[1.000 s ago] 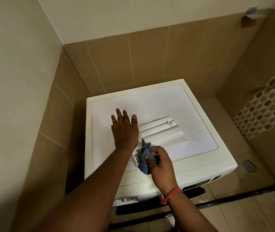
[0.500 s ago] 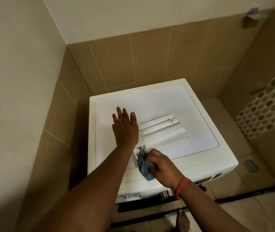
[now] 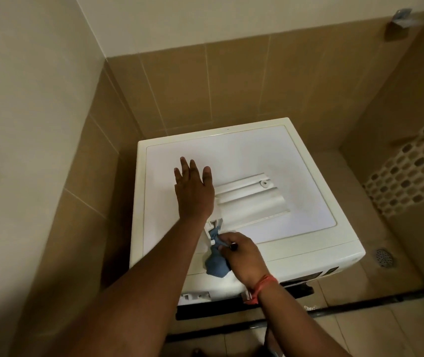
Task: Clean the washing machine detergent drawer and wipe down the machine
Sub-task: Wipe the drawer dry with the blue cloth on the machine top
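Head view: left hand (image 3: 192, 194) flat on detergent drawer (image 3: 252, 199); right hand (image 3: 244, 256) grips blue cloth (image 3: 216, 264).

Left hand (image 3: 193, 192): forearm extended forward from lower left, palm down, fingers straight and close together, pointing away from the body; right hand (image 3: 241, 253): forearm entering from lower right, wrist bent inward, fingers curled, pinching a blue cloth (image 3: 216, 262) at the fingertips; an orange thread band (image 3: 262, 286) circles the right wrist, behind the grip.
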`<state>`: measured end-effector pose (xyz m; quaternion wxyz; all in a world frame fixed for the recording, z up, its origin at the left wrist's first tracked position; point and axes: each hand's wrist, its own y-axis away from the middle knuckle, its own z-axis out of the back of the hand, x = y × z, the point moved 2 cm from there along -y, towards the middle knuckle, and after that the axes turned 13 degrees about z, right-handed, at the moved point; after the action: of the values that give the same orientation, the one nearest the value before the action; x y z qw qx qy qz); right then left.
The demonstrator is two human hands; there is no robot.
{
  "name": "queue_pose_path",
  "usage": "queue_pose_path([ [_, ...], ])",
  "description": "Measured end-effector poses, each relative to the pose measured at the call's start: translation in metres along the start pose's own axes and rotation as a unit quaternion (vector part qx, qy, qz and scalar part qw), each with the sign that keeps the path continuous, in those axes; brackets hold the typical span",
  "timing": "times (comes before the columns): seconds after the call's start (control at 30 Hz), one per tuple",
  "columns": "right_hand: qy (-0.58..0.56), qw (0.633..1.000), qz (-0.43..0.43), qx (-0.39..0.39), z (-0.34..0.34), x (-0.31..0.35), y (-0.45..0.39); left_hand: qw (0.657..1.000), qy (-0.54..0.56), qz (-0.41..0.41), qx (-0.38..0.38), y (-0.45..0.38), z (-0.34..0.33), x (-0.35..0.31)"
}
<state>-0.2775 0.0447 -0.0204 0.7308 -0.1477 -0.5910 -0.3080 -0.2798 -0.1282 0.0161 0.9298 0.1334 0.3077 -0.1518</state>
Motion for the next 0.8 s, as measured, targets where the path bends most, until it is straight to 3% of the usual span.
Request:
queue_pose_path([
  [0.07,-0.101,0.995,-0.005,-0.001,0.022,0.005,0.001,1.0,0.004,-0.001,0.004,0.001,-0.001,0.0],
  [0.13,-0.16,0.985,-0.014,-0.069,0.051,0.009,-0.002,1.0,0.018,-0.004,0.003,0.003,0.0,-0.001],
  [0.23,-0.128,0.972,-0.028,-0.193,0.099,0.005,-0.019,0.998,0.065,0.017,-0.015,0.009,0.004,-0.002],
  [0.3,-0.095,0.972,-0.039,-0.209,0.124,0.006,-0.036,0.991,0.107,0.083,-0.023,0.015,0.006,0.001],
  [0.43,-0.092,0.985,-0.121,-0.08,0.152,0.008,-0.077,0.951,0.166,0.259,0.035,0.018,0.012,0.0],
  [0.53,-0.182,0.97,-0.156,0.029,0.156,0.014,-0.088,0.935,0.222,0.268,0.065,0.022,0.016,-0.003],
  [0.8,-0.274,0.957,-0.091,0.028,0.17,0.008,-0.083,0.856,0.469,0.218,-0.019,0.055,0.047,-0.007],
])
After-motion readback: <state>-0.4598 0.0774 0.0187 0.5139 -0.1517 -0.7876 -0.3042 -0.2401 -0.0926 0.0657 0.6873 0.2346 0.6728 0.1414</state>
